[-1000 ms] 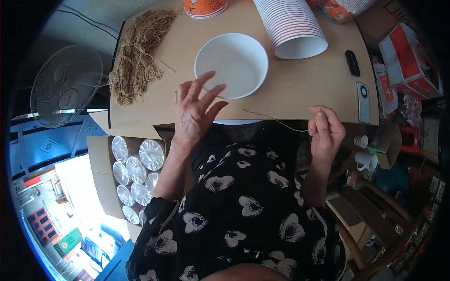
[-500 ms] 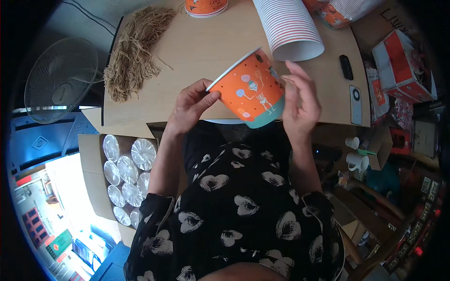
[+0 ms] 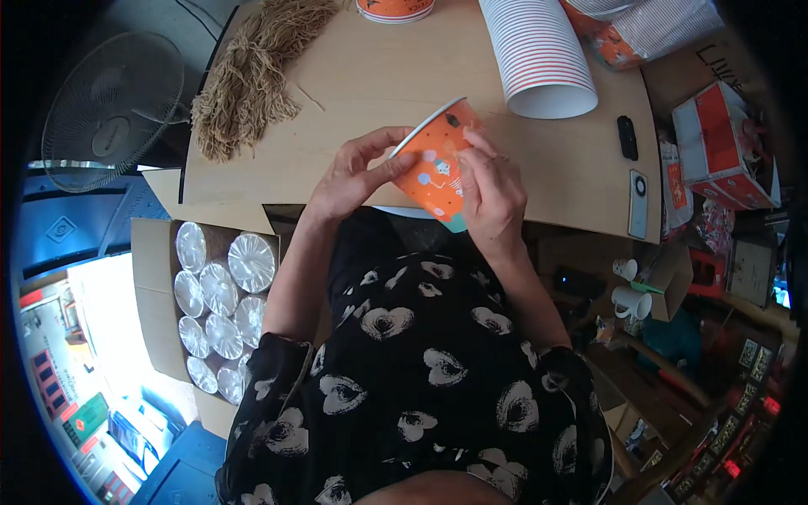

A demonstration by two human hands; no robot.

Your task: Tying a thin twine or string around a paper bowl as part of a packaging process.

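An orange paper bucket [image 3: 431,178] with a green base and a printed skeleton is tilted in front of me, over the table's near edge. My left hand [image 3: 358,174] grips it at the white rim, thumb on the outside and fingers over the edge. Against its right side lies my right hand [image 3: 494,189], its fingers bent and thumb and forefinger drawn together in a pinch. What the pinch holds, if anything, is too small to make out. The right hand covers much of the bucket's lower right side.
On the table [image 3: 379,84] lie a bundle of tan twine [image 3: 261,80], a nested stack of white paper buckets [image 3: 543,63], a black object [image 3: 627,138] and a phone [image 3: 638,204]. Another orange bucket [image 3: 396,8] stands farther back. A carton [image 3: 156,295] holds several wrapped stacks at left, near a fan [image 3: 114,114].
My right hand has moved left onto the bucket's side, and its raised fingers have curled in. The bucket has shifted slightly left. My left hand keeps its hold at the rim.
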